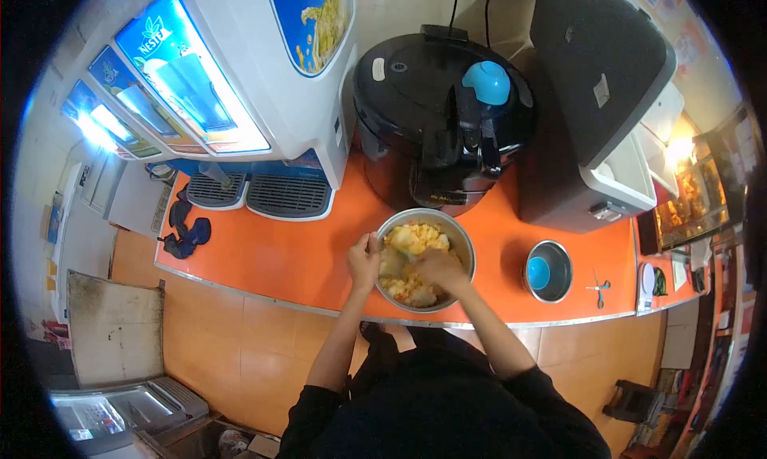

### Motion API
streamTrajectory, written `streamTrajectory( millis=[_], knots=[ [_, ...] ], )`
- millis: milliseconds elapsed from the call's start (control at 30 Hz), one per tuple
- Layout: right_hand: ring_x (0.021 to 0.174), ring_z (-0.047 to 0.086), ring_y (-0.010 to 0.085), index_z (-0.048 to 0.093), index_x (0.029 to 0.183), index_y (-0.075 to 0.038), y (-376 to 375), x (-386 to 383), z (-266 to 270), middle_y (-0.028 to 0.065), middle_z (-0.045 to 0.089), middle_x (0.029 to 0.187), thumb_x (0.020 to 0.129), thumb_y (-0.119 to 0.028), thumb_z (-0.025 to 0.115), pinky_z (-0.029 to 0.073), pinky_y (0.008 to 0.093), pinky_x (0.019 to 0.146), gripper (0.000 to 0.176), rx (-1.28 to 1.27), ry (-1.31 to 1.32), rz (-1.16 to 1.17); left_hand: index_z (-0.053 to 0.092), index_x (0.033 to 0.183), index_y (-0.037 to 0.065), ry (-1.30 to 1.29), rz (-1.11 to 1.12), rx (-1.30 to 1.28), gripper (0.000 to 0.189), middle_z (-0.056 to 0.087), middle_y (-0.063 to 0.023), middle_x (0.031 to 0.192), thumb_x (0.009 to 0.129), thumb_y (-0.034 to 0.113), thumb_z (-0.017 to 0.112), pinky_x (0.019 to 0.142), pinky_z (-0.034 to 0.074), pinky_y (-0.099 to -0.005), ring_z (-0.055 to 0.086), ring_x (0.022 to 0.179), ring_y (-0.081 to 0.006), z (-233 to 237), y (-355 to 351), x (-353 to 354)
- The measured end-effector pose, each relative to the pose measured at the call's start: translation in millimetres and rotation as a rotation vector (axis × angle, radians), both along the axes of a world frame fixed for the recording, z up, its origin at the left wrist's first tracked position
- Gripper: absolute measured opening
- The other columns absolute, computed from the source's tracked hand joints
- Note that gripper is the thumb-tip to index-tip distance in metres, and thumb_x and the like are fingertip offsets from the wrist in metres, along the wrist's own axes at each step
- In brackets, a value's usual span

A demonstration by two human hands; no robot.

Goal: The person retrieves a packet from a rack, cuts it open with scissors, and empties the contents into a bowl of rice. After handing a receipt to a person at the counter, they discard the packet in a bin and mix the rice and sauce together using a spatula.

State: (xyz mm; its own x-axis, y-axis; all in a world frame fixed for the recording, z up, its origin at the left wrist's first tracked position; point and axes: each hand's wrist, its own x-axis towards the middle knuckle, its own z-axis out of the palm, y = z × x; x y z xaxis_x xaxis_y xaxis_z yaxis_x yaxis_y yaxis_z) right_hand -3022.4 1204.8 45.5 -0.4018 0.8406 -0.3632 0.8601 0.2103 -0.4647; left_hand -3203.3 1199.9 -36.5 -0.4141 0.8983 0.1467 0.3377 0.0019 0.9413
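Observation:
A round metal pot (pixel 470 251) stands near the front edge of the orange counter. Inside it is a lumpy yellow and white food (pixel 414 239), paler in some patches. At the pot's left rim my left hand (pixel 364 261) is closed, its fingers gripping the edge. My right hand (pixel 441 270) reaches in over the right side, down at the food. Motion smears its fingers, and I cannot tell whether they hold anything.
Behind the pot stands a large black cooker (pixel 431 107) with a blue bowl (pixel 487 82) on its lid. To the right are a metal bowl (pixel 566 274) holding a blue cup (pixel 538 273), scissors (pixel 599 289) and an open cooler box (pixel 571 179). A drink dispenser (pixel 232 75) stands left.

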Motion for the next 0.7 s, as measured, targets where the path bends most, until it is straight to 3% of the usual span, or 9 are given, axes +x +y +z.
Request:
streamTrajectory(
  millis=[67, 167, 267, 400, 500, 633, 700],
  knots=[
    [0.098, 0.063, 0.0379, 0.065, 0.100, 0.002, 25, 18, 29, 0.0268, 0.064, 0.099, 0.082, -0.031, 0.054, 0.048, 0.0466, 0.085, 0.040, -0.378, 0.156, -0.284, 0.064, 0.085, 0.002, -0.017, 0.009, 0.021, 0.030, 0.057, -0.0147, 0.060, 0.093, 0.028, 0.053, 0.050, 0.040, -0.0360, 0.053, 0.050, -0.0227, -8, 0, 1],
    [0.104, 0.060, 0.0368, 0.065, 0.102, 0.002, 12, -9, -2, 0.0258, 0.063, 0.105, 0.083, -0.033, 0.053, 0.044, 0.0474, 0.092, 0.042, -0.176, 0.038, -0.292, 0.064, 0.084, 0.001, -0.071, -0.003, -0.005, 0.030, 0.057, -0.0141, 0.060, 0.093, 0.028, 0.054, 0.050, 0.040, -0.0351, 0.053, 0.050, -0.0214, -6, 0, 1],
    [0.103, 0.061, 0.0359, 0.066, 0.103, 0.000, -7, -16, 14, 0.0242, 0.064, 0.104, 0.082, -0.031, 0.053, 0.045, 0.0463, 0.091, 0.040, -0.287, -0.024, -0.002, 0.065, 0.084, 0.001, -0.016, 0.007, -0.020, 0.030, 0.057, -0.0132, 0.059, 0.093, 0.028, 0.054, 0.051, 0.039, -0.0340, 0.054, 0.051, -0.0192, -7, -1, 0],
    [0.094, 0.064, 0.0361, 0.066, 0.104, -0.004, -2, 6, -10, 0.0243, 0.065, 0.097, 0.080, -0.028, 0.055, 0.048, 0.0460, 0.084, 0.036, -0.072, 0.041, -0.256, 0.063, 0.082, 0.000, -0.059, -0.032, 0.005, 0.030, 0.054, -0.0117, 0.057, 0.094, 0.027, 0.054, 0.050, 0.038, -0.0332, 0.049, 0.051, -0.0154, -6, -2, -1],
    [0.086, 0.066, 0.0357, 0.068, 0.100, -0.005, -6, -17, -35, 0.0237, 0.065, 0.093, 0.081, -0.025, 0.054, 0.050, 0.0476, 0.079, 0.032, 0.006, 0.018, -0.070, 0.061, 0.080, 0.000, -0.020, -0.034, 0.006, 0.031, 0.052, -0.0107, 0.056, 0.094, 0.026, 0.053, 0.050, 0.037, -0.0331, 0.046, 0.050, -0.0143, -3, 5, -3],
    [0.087, 0.066, 0.0361, 0.067, 0.095, 0.000, -34, -21, 37, 0.0254, 0.065, 0.097, 0.079, -0.023, 0.054, 0.051, 0.0474, 0.078, 0.030, -0.169, -0.048, -0.002, 0.061, 0.080, 0.000, -0.046, -0.009, 0.038, 0.032, 0.052, -0.0117, 0.056, 0.095, 0.027, 0.052, 0.050, 0.037, -0.0335, 0.045, 0.050, -0.0154, -6, 0, -1],
    [0.090, 0.065, 0.0366, 0.066, 0.095, 0.003, -34, -38, -11, 0.0271, 0.064, 0.097, 0.079, -0.023, 0.054, 0.050, 0.0471, 0.080, 0.033, -0.069, -0.046, -0.079, 0.061, 0.081, 0.000, -0.082, -0.022, 0.034, 0.032, 0.052, -0.0122, 0.057, 0.095, 0.027, 0.052, 0.051, 0.037, -0.0335, 0.045, 0.050, -0.0157, -1, -1, 4]
  ],
)
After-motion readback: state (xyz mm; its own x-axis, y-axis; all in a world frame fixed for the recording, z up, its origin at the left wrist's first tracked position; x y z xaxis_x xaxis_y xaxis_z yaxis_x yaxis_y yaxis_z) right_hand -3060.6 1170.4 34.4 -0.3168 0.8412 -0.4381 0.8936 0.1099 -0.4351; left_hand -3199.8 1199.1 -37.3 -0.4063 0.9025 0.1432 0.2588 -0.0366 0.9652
